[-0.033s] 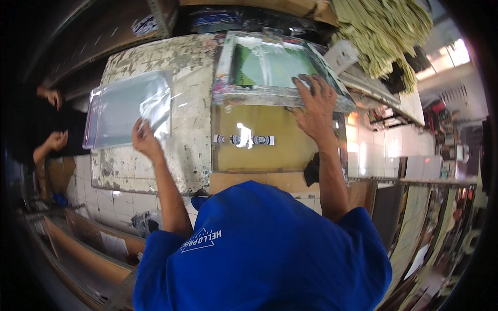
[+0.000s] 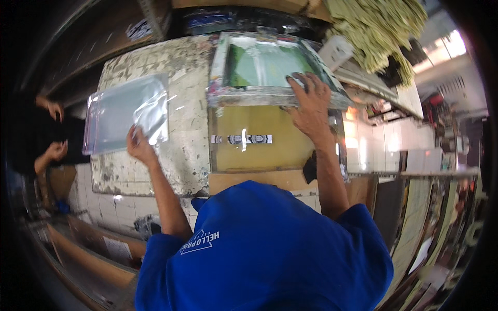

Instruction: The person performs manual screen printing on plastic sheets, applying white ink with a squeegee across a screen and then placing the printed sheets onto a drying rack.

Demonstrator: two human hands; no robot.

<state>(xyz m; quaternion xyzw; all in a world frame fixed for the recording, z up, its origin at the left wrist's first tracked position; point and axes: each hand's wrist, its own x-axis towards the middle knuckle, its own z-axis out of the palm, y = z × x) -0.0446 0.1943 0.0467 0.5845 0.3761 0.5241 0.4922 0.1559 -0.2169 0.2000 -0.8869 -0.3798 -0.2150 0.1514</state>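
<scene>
My left hand [image 2: 139, 146] pinches the crinkled lower right corner of a clear plastic bag [image 2: 122, 111] lying on a worn, paint-stained white table [image 2: 187, 135]. My right hand [image 2: 311, 106] grips the near edge of a framed printing screen [image 2: 259, 67] with a green mesh, which is tilted up at its front. Under the screen lies a yellow board [image 2: 259, 153] bearing a black-and-white printed strip [image 2: 243, 139]. My blue shirt [image 2: 259, 254] fills the lower middle of the view.
Another person's two hands [image 2: 53, 129] show at the far left edge. Yellow-green bundles [image 2: 378, 31] hang at the top right. Cardboard boxes [image 2: 93, 249] stand low on the left, and white panels and shelving [image 2: 404, 150] run along the right.
</scene>
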